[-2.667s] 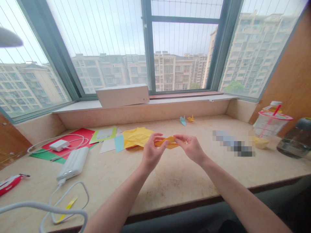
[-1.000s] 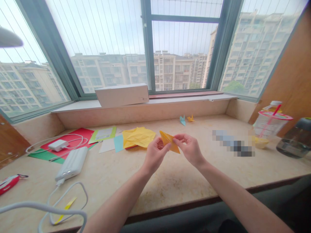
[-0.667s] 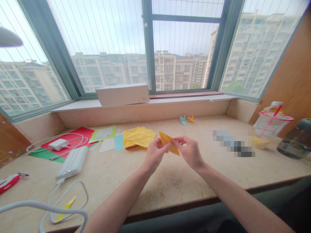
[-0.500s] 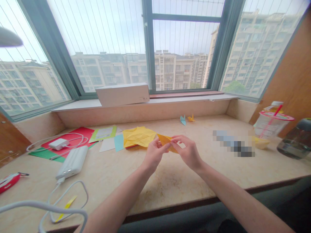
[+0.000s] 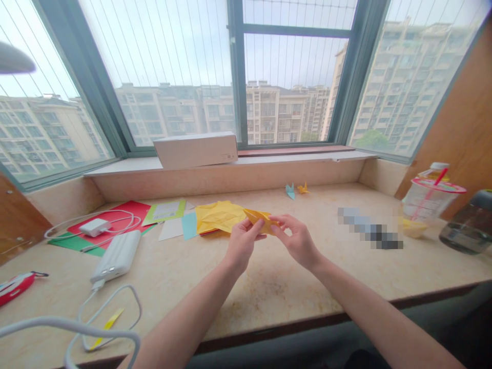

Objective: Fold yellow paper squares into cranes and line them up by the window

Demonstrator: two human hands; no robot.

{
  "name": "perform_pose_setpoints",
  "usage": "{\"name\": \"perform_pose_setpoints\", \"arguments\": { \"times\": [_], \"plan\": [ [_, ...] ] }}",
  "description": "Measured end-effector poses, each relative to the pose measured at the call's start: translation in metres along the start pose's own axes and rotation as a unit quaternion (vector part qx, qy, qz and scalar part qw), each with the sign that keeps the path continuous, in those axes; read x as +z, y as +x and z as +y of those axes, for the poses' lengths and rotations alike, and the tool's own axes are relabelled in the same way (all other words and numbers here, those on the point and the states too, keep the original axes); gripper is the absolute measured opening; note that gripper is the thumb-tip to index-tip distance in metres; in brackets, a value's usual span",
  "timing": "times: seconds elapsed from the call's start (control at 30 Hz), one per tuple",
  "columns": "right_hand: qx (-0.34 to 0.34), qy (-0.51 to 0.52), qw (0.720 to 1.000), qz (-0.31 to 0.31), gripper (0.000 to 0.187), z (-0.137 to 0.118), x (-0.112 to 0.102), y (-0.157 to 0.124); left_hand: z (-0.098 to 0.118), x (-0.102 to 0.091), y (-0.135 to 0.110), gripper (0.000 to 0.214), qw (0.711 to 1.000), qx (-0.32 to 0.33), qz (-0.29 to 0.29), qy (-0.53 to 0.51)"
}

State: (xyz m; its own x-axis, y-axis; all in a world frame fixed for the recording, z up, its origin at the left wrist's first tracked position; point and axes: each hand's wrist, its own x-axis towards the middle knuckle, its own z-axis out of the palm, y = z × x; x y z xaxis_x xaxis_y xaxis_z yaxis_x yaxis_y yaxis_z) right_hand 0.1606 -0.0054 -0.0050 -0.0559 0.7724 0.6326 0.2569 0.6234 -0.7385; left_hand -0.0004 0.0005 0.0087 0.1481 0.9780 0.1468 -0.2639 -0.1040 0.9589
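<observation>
Both hands meet above the middle of the stone counter (image 5: 269, 287) and pinch a small folded orange paper (image 5: 258, 217). My left hand (image 5: 242, 244) grips its near left side with thumb and fingers closed. My right hand (image 5: 295, 240) pinches its right end, fingers curled. The folded piece lies nearly flat, its pointed tip aimed left. Just behind it a crumpled yellow sheet (image 5: 217, 215) rests on the counter.
Red, green, blue and white paper sheets (image 5: 130, 215), a white charger (image 5: 94, 227) with cable and a white power bank (image 5: 117, 255) lie at left. Two small paper cranes (image 5: 295, 189) stand by the sill. A lidded cup with a straw (image 5: 430, 199) and a dark jar (image 5: 467, 225) stand at right. A white box (image 5: 196, 149) sits on the sill.
The orange piece has tipped from a steep diagonal to almost flat between my fingers. Both hands stay in the same spot.
</observation>
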Motion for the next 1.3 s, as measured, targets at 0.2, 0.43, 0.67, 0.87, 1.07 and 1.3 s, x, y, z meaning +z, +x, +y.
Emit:
{"name": "perform_pose_setpoints", "arguments": {
  "times": [0.2, 0.43, 0.67, 0.87, 1.07, 1.3],
  "plan": [
    [-0.101, -0.096, 0.990, -0.006, 0.029, 0.004, -0.004, -0.003, -0.001, 0.001, -0.002, 0.039, 1.000, -0.011, 0.005, 0.008],
    [-0.186, -0.162, 0.968, -0.041, 0.037, 0.012, -0.005, -0.005, -0.001, 0.002, -0.003, 0.039, 1.000, -0.005, 0.010, 0.014],
    [-0.167, -0.131, 0.976, -0.043, 0.031, 0.004, -0.003, -0.005, 0.001, -0.001, 0.000, 0.034, 0.999, 0.018, 0.015, 0.026],
    [-0.004, -0.071, 0.997, 0.019, 0.022, -0.003, 0.000, -0.002, -0.005, -0.002, 0.004, 0.027, 0.994, 0.089, -0.007, 0.057],
    [0.109, 0.015, 0.993, -0.034, 0.033, 0.003, -0.002, 0.000, -0.013, -0.005, 0.003, 0.019, 0.980, 0.163, -0.023, 0.112],
    [0.096, 0.020, 0.995, -0.034, 0.030, 0.005, -0.001, 0.000, -0.012, -0.004, 0.004, 0.021, 0.980, 0.161, -0.033, 0.116]
  ]
}}
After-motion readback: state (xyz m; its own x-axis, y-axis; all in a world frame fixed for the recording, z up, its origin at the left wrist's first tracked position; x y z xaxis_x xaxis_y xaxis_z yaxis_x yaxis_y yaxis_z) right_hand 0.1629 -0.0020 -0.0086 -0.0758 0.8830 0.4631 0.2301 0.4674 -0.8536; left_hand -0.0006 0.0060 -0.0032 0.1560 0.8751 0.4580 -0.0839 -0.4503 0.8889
